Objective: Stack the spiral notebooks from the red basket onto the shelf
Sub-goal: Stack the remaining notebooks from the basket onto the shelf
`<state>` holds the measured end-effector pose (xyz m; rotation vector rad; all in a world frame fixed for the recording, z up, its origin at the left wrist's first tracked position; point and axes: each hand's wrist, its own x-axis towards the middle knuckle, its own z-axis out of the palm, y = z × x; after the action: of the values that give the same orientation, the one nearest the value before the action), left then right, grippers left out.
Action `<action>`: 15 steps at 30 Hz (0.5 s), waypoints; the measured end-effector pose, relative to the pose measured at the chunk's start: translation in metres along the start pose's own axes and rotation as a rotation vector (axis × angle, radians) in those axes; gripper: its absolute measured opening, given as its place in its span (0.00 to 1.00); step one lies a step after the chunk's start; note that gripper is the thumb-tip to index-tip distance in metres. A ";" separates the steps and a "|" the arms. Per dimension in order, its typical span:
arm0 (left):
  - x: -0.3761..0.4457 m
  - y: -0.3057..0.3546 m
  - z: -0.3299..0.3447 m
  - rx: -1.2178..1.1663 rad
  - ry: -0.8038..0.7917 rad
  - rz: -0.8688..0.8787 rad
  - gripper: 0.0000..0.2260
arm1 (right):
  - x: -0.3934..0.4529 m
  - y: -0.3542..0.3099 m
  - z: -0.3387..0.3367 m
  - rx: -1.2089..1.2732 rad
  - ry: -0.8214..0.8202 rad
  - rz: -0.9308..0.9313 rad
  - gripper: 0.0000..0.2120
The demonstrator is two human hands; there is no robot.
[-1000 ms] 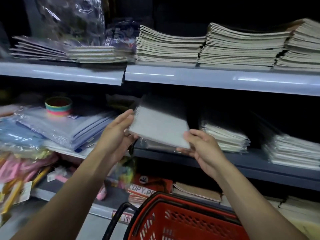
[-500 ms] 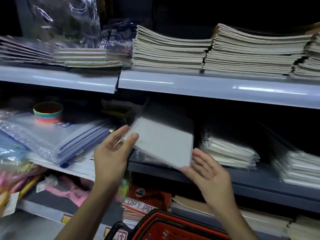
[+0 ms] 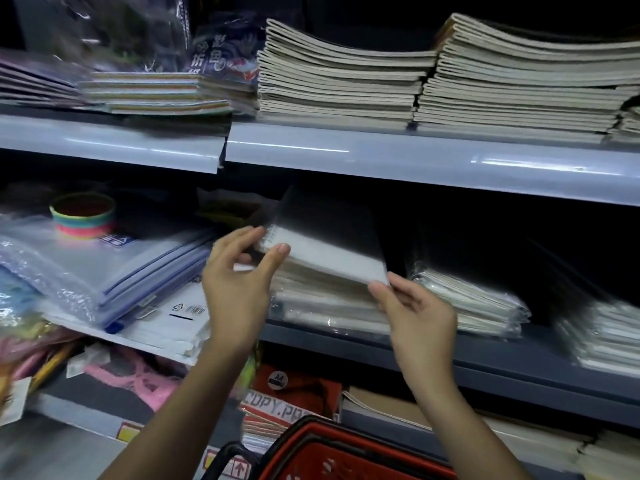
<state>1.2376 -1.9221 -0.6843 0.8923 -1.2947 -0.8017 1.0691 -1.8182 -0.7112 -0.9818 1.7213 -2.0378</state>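
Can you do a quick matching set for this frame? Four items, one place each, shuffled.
Items:
1. spiral notebook
2. red basket
3. rainbow ring toy
4. copy paper pack

Places:
A. bottom edge of view, under the hands
B. between both hands, over the middle-shelf stack
C. on plastic folders, left of middle shelf
D. lowest shelf, just above the basket

Pairs: 1-B, 2-A, 3-C, 4-D

The left hand pinches the notebook's spiral corner; the right hand holds its near right corner.
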 end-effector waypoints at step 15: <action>-0.014 -0.069 0.005 0.091 -0.316 -0.174 0.47 | 0.000 0.031 0.012 -0.335 -0.237 0.069 0.47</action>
<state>1.2309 -1.9409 -0.7518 0.9883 -1.5528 -1.0586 1.0711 -1.8345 -0.7398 -1.1898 1.9682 -1.5470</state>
